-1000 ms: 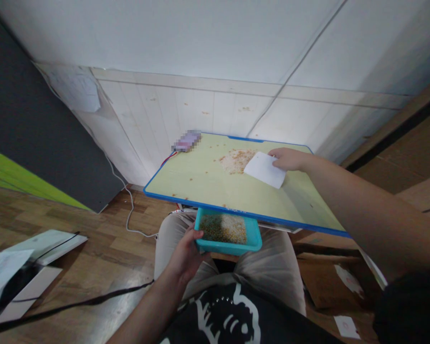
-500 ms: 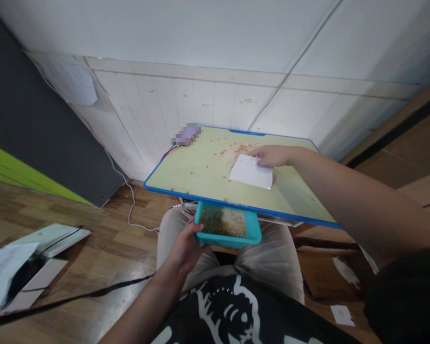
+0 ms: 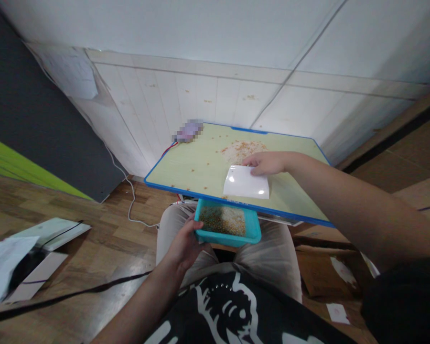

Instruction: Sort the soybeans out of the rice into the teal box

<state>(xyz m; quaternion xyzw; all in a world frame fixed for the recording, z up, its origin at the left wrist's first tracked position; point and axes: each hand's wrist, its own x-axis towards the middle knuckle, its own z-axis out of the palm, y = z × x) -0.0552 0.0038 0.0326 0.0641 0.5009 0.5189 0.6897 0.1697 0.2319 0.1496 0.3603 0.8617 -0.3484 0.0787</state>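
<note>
My left hand grips the left side of a teal tray holding yellow and white grains, just under the near edge of a small blue-rimmed table. My right hand pinches the far edge of a white card, which lies on the tabletop close to the near rim, above the tray. A pile of pale and brown grains stays farther back on the table, and loose grains are scattered over its surface.
A blurred purple object with red wires sits at the table's far left corner. A white cable and a black cable run over the wooden floor. Papers and a white box lie at left. Cardboard lies at right.
My right hand has dragged the white card from beside the grain pile toward me, to the table's near edge. The tray and left hand have stayed under that edge.
</note>
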